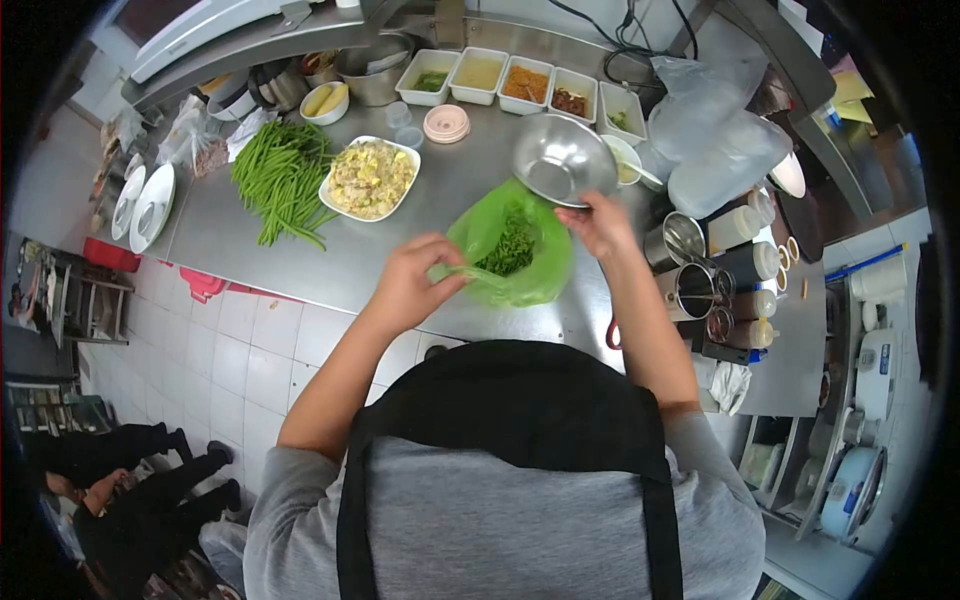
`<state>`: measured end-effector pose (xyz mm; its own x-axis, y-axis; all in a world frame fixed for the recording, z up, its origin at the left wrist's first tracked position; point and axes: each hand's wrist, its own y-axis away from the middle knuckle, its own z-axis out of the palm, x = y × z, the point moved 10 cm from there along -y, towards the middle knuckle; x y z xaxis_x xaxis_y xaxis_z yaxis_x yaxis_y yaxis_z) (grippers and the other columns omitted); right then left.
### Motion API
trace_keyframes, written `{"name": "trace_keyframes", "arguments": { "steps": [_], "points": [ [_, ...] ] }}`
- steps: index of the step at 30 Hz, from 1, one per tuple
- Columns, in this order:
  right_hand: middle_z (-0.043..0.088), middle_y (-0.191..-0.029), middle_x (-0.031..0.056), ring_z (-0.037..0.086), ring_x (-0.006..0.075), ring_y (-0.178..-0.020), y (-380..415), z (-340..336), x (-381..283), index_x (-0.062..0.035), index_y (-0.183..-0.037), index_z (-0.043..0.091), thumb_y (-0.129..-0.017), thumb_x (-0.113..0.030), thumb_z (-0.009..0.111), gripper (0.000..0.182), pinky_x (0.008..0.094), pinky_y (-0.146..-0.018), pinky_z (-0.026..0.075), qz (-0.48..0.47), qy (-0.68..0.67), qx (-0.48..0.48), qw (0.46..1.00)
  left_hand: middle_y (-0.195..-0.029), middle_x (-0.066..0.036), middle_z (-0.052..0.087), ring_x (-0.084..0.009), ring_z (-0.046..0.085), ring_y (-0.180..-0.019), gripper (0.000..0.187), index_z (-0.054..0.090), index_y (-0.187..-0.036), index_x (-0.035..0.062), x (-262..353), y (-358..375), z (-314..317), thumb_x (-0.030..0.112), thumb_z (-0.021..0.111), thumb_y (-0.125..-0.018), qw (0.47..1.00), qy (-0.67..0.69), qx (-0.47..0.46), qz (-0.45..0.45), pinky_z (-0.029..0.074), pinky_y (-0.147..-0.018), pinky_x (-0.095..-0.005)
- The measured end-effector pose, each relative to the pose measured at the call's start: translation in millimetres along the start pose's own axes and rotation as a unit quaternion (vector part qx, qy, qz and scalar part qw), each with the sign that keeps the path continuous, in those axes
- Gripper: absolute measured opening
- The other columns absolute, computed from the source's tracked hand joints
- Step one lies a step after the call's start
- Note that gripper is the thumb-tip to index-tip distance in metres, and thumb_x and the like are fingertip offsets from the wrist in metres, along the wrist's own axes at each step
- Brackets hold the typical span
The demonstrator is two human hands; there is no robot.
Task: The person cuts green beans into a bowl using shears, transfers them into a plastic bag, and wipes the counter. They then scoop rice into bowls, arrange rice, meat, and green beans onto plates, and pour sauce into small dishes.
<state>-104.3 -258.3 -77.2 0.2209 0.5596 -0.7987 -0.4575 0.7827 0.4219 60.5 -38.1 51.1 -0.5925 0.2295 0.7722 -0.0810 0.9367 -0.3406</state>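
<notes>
My left hand (418,282) pinches the edge of a green plastic bag (548,272) that lies open on the steel counter. Chopped green herbs (512,245) sit inside the bag. My right hand (598,226) grips the rim of a metal bowl (566,158), which is tilted just beyond the bag. Nothing shows inside the bowl. To the left, a white square dish (345,207) holds a yellow-and-white chopped mixture (372,178). Beside it lies a heap of long green beans (278,182).
White tubs (477,95) of chopped ingredients line the back. Clear plastic bags (725,150) lie at the right, above metal pots with utensils (690,290) and squeeze bottles (757,333). White plates (153,208) stand at the far left. Other people (150,510) are at lower left.
</notes>
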Motion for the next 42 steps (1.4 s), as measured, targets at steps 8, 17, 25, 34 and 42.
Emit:
{"name": "trace_keyframes", "arguments": {
  "steps": [8,17,25,34,42],
  "points": [
    [0.055,-0.1,0.0213,0.062,0.0285,-0.076,7.3,40.8,48.2,0.009,-0.122,0.033,-0.087,-0.014,0.052,0.046,0.0356,-0.067,0.056,0.013,0.04,-0.049,0.998,-0.086,-0.006,0.052,-0.016,0.054,-0.075,0.037,0.043,-0.118,0.0056,-39.5,16.9,-6.0,0.028,0.051,-0.09,0.905,0.374,-0.019,-0.203,0.047,-0.071,-0.0293],
    [0.059,-0.089,0.0117,0.062,0.0224,-0.076,97.3,-58.8,-27.6,0.0037,-0.111,0.051,-0.086,-0.016,0.058,0.033,0.029,-0.062,0.052,-0.399,0.493,0.156,0.757,-0.105,-0.011,0.044,-0.0148,0.053,-0.078,0.057,0.036,-0.127,0.004,-132.5,-12.0,-0.8,0.021,0.066,-0.082,0.898,0.207,0.15,-0.358,0.048,-0.064,-0.0284],
    [0.054,-0.1,0.0156,0.061,0.024,-0.073,-72.2,-106.0,-40.3,0.0039,-0.105,0.045,-0.086,-0.006,0.051,0.022,0.0333,-0.062,0.055,-0.099,-0.042,0.193,0.975,-0.116,-0.018,0.036,-0.0312,0.045,-0.105,0.067,0.035,-0.128,0.0032,-59.4,-46.1,-20.3,0.013,0.07,-0.072,0.957,-0.212,0.178,-0.089,0.043,-0.088,-0.0378],
    [0.062,-0.087,0.0183,0.064,0.0236,-0.056,-51.1,-97.2,-60.9,0.0075,-0.103,0.049,-0.079,-0.004,0.055,0.027,0.0311,-0.043,0.052,-0.144,0.167,0.257,0.941,-0.137,-0.023,0.028,-0.0398,0.034,-0.124,0.096,0.026,-0.139,0.0145,-2.4,-160.8,81.4,0.019,0.08,-0.06,0.983,-0.172,-0.054,0.023,0.039,-0.098,-0.0452],
    [0.061,-0.081,0.0164,0.063,0.0212,-0.058,-21.5,-51.8,-66.8,0.0059,-0.104,0.052,-0.079,-0.008,0.053,0.029,0.0304,-0.048,0.053,-0.163,0.295,0.13,0.932,-0.139,-0.024,0.025,-0.045,0.029,-0.126,0.116,0.018,-0.141,0.0322,-19.2,-213.8,175.7,0.038,0.083,-0.046,0.929,-0.28,-0.235,-0.058,0.039,-0.096,-0.051]
  ]
}}
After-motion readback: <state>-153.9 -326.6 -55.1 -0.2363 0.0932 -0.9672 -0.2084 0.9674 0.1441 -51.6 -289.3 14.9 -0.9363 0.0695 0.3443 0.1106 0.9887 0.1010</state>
